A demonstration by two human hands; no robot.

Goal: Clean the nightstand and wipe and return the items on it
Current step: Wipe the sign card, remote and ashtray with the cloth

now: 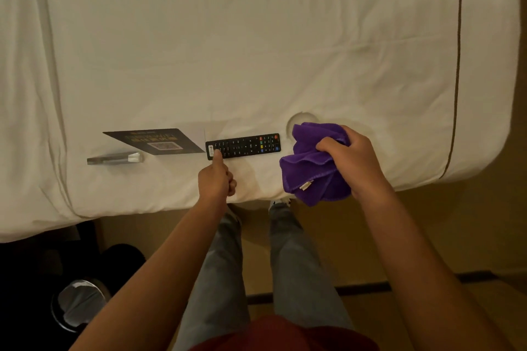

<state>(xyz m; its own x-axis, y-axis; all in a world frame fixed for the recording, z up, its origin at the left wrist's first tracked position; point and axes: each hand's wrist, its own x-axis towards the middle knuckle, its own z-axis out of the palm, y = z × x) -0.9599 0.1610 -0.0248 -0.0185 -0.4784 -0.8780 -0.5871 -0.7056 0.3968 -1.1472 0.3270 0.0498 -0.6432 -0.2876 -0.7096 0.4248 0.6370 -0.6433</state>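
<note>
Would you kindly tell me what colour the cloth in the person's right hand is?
Purple; the cloth shows best in the head view.

A black remote [243,145] is laid on the white bed [256,37] and touched at its left end by the left hand [216,179]. Just right of the remote, a bunched purple cloth [313,162] is gripped by the right hand [352,159].
</note>
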